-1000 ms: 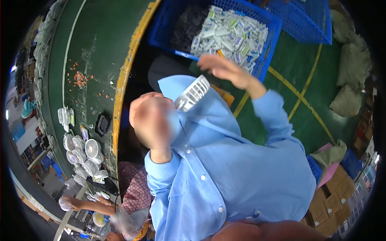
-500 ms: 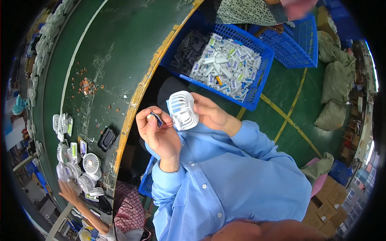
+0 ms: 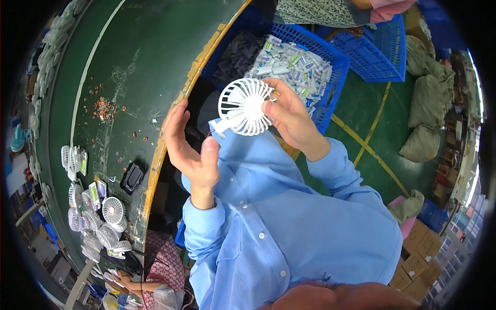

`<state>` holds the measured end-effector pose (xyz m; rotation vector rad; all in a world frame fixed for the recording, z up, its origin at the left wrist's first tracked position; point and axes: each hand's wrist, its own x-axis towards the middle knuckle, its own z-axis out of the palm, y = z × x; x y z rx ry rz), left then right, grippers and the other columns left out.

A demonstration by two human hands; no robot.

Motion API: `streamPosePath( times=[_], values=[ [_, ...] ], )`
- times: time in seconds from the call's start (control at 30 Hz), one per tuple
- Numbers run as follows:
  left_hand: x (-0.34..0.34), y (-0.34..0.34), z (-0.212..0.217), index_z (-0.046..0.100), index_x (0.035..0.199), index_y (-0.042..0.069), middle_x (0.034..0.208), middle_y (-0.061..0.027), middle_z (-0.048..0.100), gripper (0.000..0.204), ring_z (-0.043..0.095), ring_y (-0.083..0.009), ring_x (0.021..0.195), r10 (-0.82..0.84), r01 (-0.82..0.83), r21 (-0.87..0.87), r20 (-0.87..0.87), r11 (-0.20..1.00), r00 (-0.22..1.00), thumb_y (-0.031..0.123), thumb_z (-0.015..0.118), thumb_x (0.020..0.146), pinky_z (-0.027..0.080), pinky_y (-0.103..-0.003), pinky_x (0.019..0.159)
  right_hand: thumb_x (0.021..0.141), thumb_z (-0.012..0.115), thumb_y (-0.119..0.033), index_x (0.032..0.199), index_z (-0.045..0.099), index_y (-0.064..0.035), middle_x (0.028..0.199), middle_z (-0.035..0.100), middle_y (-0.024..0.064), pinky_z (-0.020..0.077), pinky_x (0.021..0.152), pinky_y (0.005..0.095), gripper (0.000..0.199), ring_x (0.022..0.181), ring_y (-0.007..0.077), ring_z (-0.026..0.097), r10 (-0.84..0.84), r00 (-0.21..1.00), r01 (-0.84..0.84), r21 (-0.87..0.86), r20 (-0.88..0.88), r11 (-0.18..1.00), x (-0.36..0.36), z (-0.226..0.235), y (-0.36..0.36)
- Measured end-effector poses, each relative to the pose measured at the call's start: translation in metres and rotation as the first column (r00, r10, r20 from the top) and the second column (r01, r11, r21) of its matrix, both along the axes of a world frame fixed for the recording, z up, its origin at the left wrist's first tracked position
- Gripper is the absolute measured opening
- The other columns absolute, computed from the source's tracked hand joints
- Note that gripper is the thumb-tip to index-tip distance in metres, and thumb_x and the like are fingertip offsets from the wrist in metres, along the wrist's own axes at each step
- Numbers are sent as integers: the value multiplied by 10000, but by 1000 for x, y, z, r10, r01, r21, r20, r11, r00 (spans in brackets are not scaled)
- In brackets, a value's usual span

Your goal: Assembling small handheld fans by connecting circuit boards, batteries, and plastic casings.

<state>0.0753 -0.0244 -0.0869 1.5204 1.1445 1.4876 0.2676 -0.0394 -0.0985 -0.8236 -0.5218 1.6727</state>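
My right hand point(image 3: 292, 116) grips a white slatted fan head point(image 3: 248, 106) by its right side, thumb on the cage and fingers behind. The cage is tilted, its round closed middle showing. At its lower left is a short white neck with a light blue piece point(image 3: 217, 128), and a bit of thin wire shows beside it. My left hand point(image 3: 191, 155) is open just left of that piece, with thumb and fingers spread apart. Nothing shows between them.
A green workbench point(image 3: 150, 46) with a worn yellow edge lies left, bearing small copper-coloured parts point(image 3: 103, 110), a black tray point(image 3: 133, 178) and several white fans point(image 3: 113, 210). A blue crate point(image 3: 338, 77) of white casings stands beyond my hands. Co-workers sit lower left and at the top.
The fan head has moved up and turned in my right hand. My left hand has opened; the small dark part it pinched no longer shows. A co-worker's hand has drawn back from the fans.
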Motion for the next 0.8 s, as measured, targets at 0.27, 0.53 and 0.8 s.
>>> streamPosePath(
  times=[0.27, 0.53, 0.8],
  values=[
    [2, 5, 9, 488, 1278, -24, 1244, -181, 542, 656, 559, -275, 1114, -351, 324, -137, -305, 936, 885, 104, 697, 670, 438, -358, 949, 869, 542, -75, 1311, 340, 5, 1200, 535, 145, 440, 956, 335, 493, 1122, 202, 536, 51, 995, -52, 4, 83, 999, 6, 10, -2],
    [9, -12, -7, 466, 1290, -9, 1101, -125, 570, 743, 629, -188, 876, -311, 279, -154, -255, 948, 916, 49, 783, 620, 515, -300, 774, 887, 469, -107, 1222, 458, 9, 1137, 573, 105, 445, 913, 305, 354, 1052, 161, 556, -51, 996, 57, -76, 77, 996, -1, -11, -11],
    [8, -34, -17, 487, 1261, -14, 985, -125, 608, 647, 619, -202, 808, -399, 345, -296, -144, 891, 906, 114, 758, 688, 506, -318, 744, 833, 427, -66, 1203, 452, 15, 1132, 579, 110, 426, 922, 282, 380, 1054, 162, 553, -43, 924, 33, 33, 379, 999, -9, -22, -39]
  ],
)
